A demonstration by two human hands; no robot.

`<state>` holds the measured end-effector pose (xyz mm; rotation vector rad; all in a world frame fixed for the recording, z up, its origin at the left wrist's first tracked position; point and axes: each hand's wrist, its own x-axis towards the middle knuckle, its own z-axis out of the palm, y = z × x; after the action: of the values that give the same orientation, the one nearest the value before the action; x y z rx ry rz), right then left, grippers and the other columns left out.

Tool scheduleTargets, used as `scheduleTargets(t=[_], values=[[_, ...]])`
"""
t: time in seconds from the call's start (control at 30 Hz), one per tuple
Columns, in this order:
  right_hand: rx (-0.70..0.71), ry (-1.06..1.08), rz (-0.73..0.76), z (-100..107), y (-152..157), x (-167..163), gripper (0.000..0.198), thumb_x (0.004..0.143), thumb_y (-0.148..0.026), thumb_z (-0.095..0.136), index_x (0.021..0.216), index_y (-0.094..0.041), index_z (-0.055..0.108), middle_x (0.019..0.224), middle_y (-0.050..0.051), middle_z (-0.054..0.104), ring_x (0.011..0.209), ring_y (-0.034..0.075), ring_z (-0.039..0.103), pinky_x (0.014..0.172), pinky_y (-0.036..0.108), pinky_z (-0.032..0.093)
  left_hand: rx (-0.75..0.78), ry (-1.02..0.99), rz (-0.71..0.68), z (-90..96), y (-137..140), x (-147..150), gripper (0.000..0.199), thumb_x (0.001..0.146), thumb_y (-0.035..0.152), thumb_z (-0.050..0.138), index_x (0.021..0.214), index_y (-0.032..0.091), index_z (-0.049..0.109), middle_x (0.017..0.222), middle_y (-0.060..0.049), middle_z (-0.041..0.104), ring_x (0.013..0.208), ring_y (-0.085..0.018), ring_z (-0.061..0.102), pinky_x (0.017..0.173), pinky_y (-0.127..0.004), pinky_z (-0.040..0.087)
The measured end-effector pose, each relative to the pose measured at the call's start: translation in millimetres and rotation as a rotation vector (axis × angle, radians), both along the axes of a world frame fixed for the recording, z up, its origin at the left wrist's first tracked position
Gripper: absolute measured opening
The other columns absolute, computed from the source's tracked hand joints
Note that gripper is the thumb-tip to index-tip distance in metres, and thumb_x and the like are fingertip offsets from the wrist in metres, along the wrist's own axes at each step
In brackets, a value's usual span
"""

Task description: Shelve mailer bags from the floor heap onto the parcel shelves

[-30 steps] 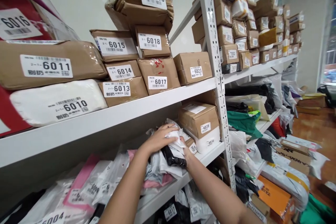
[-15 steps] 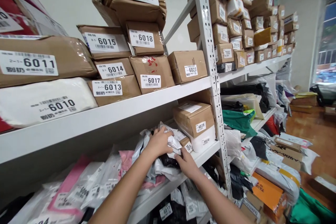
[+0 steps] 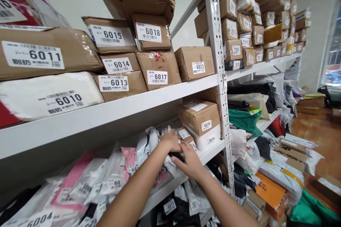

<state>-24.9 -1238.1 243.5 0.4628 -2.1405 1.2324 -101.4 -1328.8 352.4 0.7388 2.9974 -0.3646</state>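
On the lower shelf, my left hand (image 3: 170, 141) lies over a heap of soft mailing bags, its fingers reaching forward across a grey-white plastic bag (image 3: 152, 138). Just right of it, my right hand (image 3: 192, 161) is open, thumb apart, fingers stretched toward the left hand and the bags. Dark and pale plastic shows beneath both hands; whatever lies right under the palms is hidden. Close to my right fingertips is a small brown carton (image 3: 184, 134). Beside that, a brown box labelled 4039 (image 3: 199, 115) sits on a white package labelled 4038 (image 3: 205, 138).
Labelled boxes, such as 6017 (image 3: 160, 71), line the upper shelf (image 3: 149, 95) above my hands. A perforated white post (image 3: 216, 42) rises at the right. Clear bags (image 3: 112, 173) fill the lower left. More parcels lie on the right-hand shelves and brown floor (image 3: 317, 138).
My right hand has moved up and closer to my left hand, its fingers more extended. The grey-white package under my left hand is now mostly covered. The view has shifted slightly.
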Motion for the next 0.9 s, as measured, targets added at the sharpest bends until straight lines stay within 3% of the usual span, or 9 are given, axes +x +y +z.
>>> scheduleTargets(t=[0.1,0.17,0.27,0.4,0.53,0.63,0.7,0.8,0.9], values=[[0.021,-0.076,0.012,-8,0,-1,0.069,0.076,-0.048,0.073,0.13,-0.015,0.048,0.128,0.016,0.056,0.12,0.032,0.052,0.103,0.05,0.045,0.013,-0.057,-0.001,-0.3,6,-4,0.065,0.069,0.051,0.063,0.128,0.023,0.064,0.144,-0.023,0.046,0.132,-0.053,0.037,0.097,-0.075,0.034],[0.001,-0.063,-0.041,-15,-4,0,0.077,0.075,-0.048,0.074,0.136,-0.013,0.041,0.132,0.019,0.053,0.125,0.034,0.049,0.105,0.053,0.043,0.06,-0.08,-0.053,5.5,1,2,0.076,0.071,0.049,0.063,0.14,0.021,0.052,0.145,-0.02,0.048,0.133,-0.044,0.042,0.105,-0.06,0.038],[-0.03,0.082,-0.125,-20,-12,0,0.085,0.079,-0.048,0.07,0.144,-0.012,0.029,0.143,0.023,0.043,0.135,0.036,0.039,0.112,0.057,0.035,0.306,0.043,-0.121,18.6,-25,28,0.075,0.081,0.043,0.055,0.15,0.019,0.037,0.146,-0.014,0.051,0.131,-0.028,0.049,0.11,-0.039,0.038],[0.075,0.217,-0.032,-16,-15,-6,0.099,0.075,-0.049,0.074,0.152,-0.017,0.021,0.153,0.02,0.033,0.143,0.036,0.028,0.115,0.058,0.031,0.629,0.505,0.014,18.8,-95,72,0.044,0.091,0.039,0.044,0.128,0.024,0.061,0.134,-0.008,0.059,0.128,-0.027,0.049,0.113,-0.045,0.033],[0.13,0.24,-0.018,-6,-15,-10,0.064,0.078,-0.044,0.073,0.133,-0.019,0.051,0.136,0.017,0.053,0.132,0.037,0.042,0.107,0.059,0.039,0.776,0.885,0.266,-12.4,-184,103,0.043,0.091,0.04,0.042,0.12,0.018,0.065,0.127,-0.013,0.057,0.122,-0.028,0.051,0.11,-0.043,0.038],[-0.005,0.345,-0.039,13,-27,3,0.05,0.082,-0.038,0.07,0.125,-0.019,0.054,0.13,0.018,0.056,0.125,0.035,0.048,0.104,0.058,0.042,0.768,1.089,0.506,-38.8,-234,115,0.049,0.092,0.041,0.042,0.124,0.011,0.062,0.125,-0.017,0.056,0.122,-0.031,0.05,0.112,-0.046,0.036],[-0.003,0.416,0.155,29,-47,18,0.04,0.086,-0.03,0.065,0.123,-0.021,0.055,0.126,0.014,0.06,0.122,0.029,0.052,0.105,0.05,0.044,0.71,1.123,0.609,-50.1,-252,119,0.05,0.092,0.041,0.043,0.124,0.008,0.061,0.127,-0.019,0.055,0.124,-0.032,0.048,0.113,-0.046,0.034],[0.172,0.407,0.586,41,-94,33,0.033,0.09,-0.017,0.051,0.122,-0.02,0.058,0.125,0.01,0.062,0.12,0.02,0.055,0.104,0.034,0.047,0.528,1.075,0.627,-53.5,-260,125,0.044,0.092,0.04,0.044,0.12,0.014,0.065,0.141,-0.017,0.049,0.136,-0.033,0.037,0.117,-0.052,0.026],[0.407,0.454,0.737,31,-148,32,0.036,0.087,-0.012,0.049,0.122,-0.014,0.059,0.135,0.012,0.058,0.13,0.022,0.047,0.113,0.036,0.039,0.288,0.934,0.539,-41.8,-260,132,0.037,0.091,0.033,0.046,0.119,0.024,0.068,0.152,-0.01,0.041,0.146,-0.035,0.021,0.117,-0.065,0.013]])
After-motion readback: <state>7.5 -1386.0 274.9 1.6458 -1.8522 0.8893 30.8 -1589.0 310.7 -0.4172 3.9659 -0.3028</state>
